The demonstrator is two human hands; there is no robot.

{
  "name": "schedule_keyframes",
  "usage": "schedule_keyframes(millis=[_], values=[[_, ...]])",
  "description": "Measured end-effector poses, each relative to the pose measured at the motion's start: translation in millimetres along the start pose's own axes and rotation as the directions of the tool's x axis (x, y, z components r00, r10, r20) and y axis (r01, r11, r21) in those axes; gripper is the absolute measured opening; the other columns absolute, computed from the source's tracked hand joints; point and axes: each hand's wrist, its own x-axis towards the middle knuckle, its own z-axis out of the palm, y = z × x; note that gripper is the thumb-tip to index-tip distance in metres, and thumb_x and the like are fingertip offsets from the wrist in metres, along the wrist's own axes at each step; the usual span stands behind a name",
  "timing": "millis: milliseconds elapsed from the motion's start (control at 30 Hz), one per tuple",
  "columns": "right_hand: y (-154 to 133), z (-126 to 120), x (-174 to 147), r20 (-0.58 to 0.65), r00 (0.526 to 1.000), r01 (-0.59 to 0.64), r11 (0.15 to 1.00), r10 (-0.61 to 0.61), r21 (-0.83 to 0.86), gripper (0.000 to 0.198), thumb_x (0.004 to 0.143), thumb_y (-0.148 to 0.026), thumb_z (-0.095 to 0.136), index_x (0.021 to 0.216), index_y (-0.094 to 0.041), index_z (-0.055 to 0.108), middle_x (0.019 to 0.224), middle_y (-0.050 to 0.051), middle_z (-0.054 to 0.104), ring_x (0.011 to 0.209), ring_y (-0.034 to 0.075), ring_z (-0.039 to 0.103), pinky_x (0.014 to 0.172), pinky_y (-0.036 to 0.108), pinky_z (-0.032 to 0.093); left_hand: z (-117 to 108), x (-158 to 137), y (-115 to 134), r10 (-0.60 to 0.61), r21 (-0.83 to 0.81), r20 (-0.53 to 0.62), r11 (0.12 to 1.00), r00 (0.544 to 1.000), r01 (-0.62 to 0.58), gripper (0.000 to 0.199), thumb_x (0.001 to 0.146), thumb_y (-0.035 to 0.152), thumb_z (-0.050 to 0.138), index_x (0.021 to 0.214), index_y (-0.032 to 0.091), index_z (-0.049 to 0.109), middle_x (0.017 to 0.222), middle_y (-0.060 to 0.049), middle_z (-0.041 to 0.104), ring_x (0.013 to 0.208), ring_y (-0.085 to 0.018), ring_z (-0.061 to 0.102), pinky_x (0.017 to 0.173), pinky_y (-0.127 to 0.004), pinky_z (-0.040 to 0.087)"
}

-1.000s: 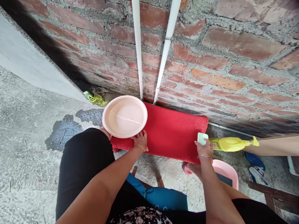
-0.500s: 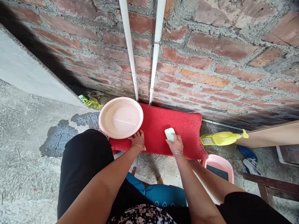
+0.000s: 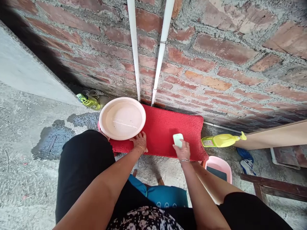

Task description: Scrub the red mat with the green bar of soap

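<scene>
A thick red towel-like cloth (image 3: 165,127) lies spread over a low surface against the wall. My right hand (image 3: 184,150) is closed around a pale green, rounded block (image 3: 177,140) that looks like a bar of soap, held at the cloth's right part. Fingers spread, my left hand (image 3: 139,142) rests on the cloth's front edge, close by the rim of a pale pink basin (image 3: 103,129). Shallow water shows inside the basin, which stands on the cloth's left end.
A yellow pump bottle (image 3: 222,140) stands right of the cloth, above a pink tub (image 3: 228,171) with something dark in it. A green bottle (image 3: 88,102) is at the left by the brick wall (image 3: 206,60). Two white pipes (image 3: 133,48) run down the wall. Water wets the floor (image 3: 54,140) at left.
The view has shifted slightly. My right hand has moved a little to the right over the cloth with the pale green bar. My left hand stays at the front edge beside the basin.
</scene>
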Motion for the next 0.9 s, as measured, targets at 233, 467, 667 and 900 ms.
schedule_keyframes(millis=[233, 467, 667, 900], values=[[-16, 8, -11, 0.153, 0.988, 0.016, 0.997, -0.004, -0.079, 0.055, 0.072, -0.044, 0.068, 0.123, -0.025, 0.058, 0.109, 0.007, 0.053, 0.097, 0.024, 0.053, 0.087, 0.036, 0.043, -7, -4, 1, -0.004, 0.003, 0.029, 1.0, 1.0, 0.004, 0.134, 0.048, 0.049, 0.085, 0.156, 0.016, 0.013, 0.152, -0.03, 0.024, 0.137, -0.048, 0.024, 0.094, -0.07, 0.037], [71, -55, -10, -0.038, 0.874, -0.487, 0.871, 0.485, -0.074, 0.062, 0.068, -0.047, 0.069, 0.122, -0.021, 0.056, 0.116, 0.013, 0.052, 0.1, 0.03, 0.055, 0.083, 0.041, 0.044, -4, 0, 0, 0.005, -0.003, 0.054, 1.0, 0.999, -0.005, 0.134, 0.048, 0.049, 0.085, 0.156, 0.016, 0.012, 0.153, -0.03, 0.022, 0.139, -0.048, 0.02, 0.094, -0.071, 0.035], [48, -33, -28, -0.039, 0.951, -0.306, 0.952, 0.306, -0.007, 0.058, 0.067, -0.048, 0.068, 0.118, -0.025, 0.056, 0.113, 0.009, 0.053, 0.102, 0.028, 0.053, 0.087, 0.04, 0.044, -2, 0, -1, 0.018, 0.002, 0.019, 1.0, 1.0, -0.018, 0.135, 0.047, 0.051, 0.085, 0.155, 0.016, 0.014, 0.151, -0.031, 0.025, 0.137, -0.048, 0.024, 0.092, -0.071, 0.037], [27, -14, -45, 0.128, 0.978, -0.16, 0.986, 0.163, -0.035, 0.057, 0.07, -0.048, 0.065, 0.121, -0.025, 0.058, 0.113, 0.007, 0.053, 0.099, 0.026, 0.055, 0.088, 0.039, 0.043, -5, -1, 0, 0.009, 0.007, 0.03, 1.0, 1.0, -0.009, 0.133, 0.048, 0.05, 0.084, 0.156, 0.018, 0.014, 0.152, -0.03, 0.025, 0.137, -0.049, 0.024, 0.092, -0.07, 0.038]])
